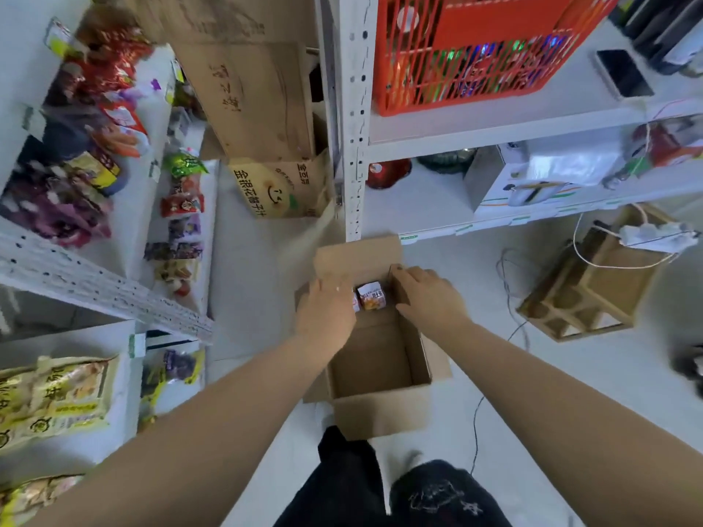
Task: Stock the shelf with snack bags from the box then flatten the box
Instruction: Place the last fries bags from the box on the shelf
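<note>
On the left, a white shelf (114, 294) carries mixed snacks, with yellow bags (53, 397) on the lowest tier; their print is too blurred to read. Behind them a carton (266, 188) reads "金银花柚子汁" beside a smiling face. The left hand (325, 310) dips into the far end of the open box (376, 408) on the floor and covers part of one bag (356, 302); its fingers are hidden, so its grip cannot be told. A second bag (371, 296) stands just beside the first, its writing too small to read. The right hand (430, 298) rests on the box's right wall, fingers fairly straight. Further right, a red basket (475, 51) and a phone (624, 72) sit on a rack (494, 127).
</note>
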